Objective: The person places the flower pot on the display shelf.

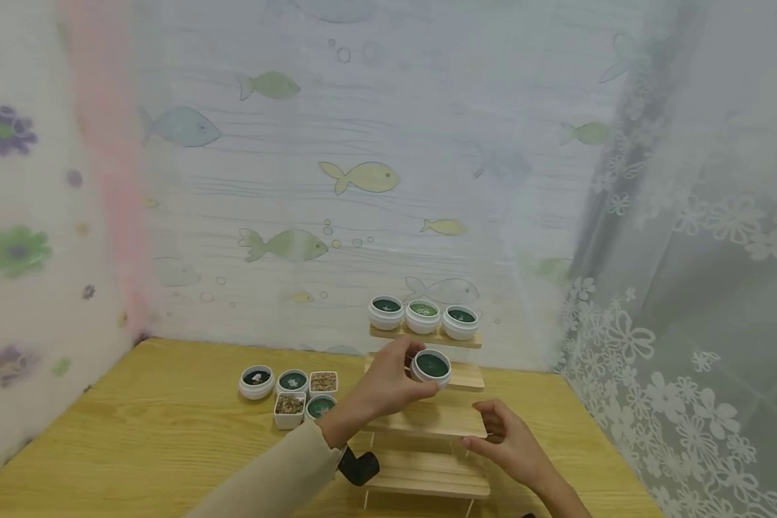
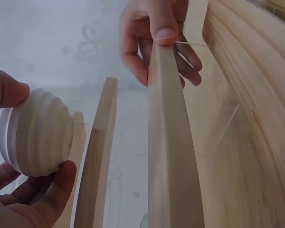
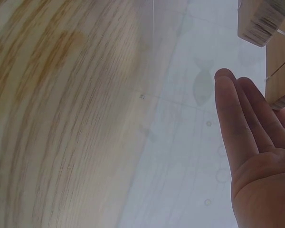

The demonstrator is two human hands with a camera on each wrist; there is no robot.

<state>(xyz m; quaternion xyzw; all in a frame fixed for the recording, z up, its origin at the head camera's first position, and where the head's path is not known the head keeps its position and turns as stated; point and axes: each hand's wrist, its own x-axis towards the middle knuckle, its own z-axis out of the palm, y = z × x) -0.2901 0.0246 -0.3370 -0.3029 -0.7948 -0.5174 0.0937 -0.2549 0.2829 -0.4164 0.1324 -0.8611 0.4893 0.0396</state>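
My left hand [image 1: 388, 381] pinches a small white round pot [image 1: 432, 367] with dark green contents between thumb and fingers, above the second shelf [image 1: 466, 375] of a tiered wooden stand. In the left wrist view the same pot [image 2: 42, 133] shows its ridged side, tilted. My right hand [image 1: 514, 439] is at the right end of a lower shelf [image 1: 421, 417]. Its thumb meets that board's edge in the left wrist view, with fingers on either side of the board. In the right wrist view the fingers [image 3: 242, 118] look nearly straight.
Three white pots, including one with light green contents [image 1: 422, 316], line the top shelf [image 1: 395, 333]. Left of the stand, round pots [image 1: 256, 383] and square pots of brown granules [image 1: 289, 410] cluster on the wooden table [image 1: 168, 424]. Patterned curtains [image 1: 699, 345] surround it.
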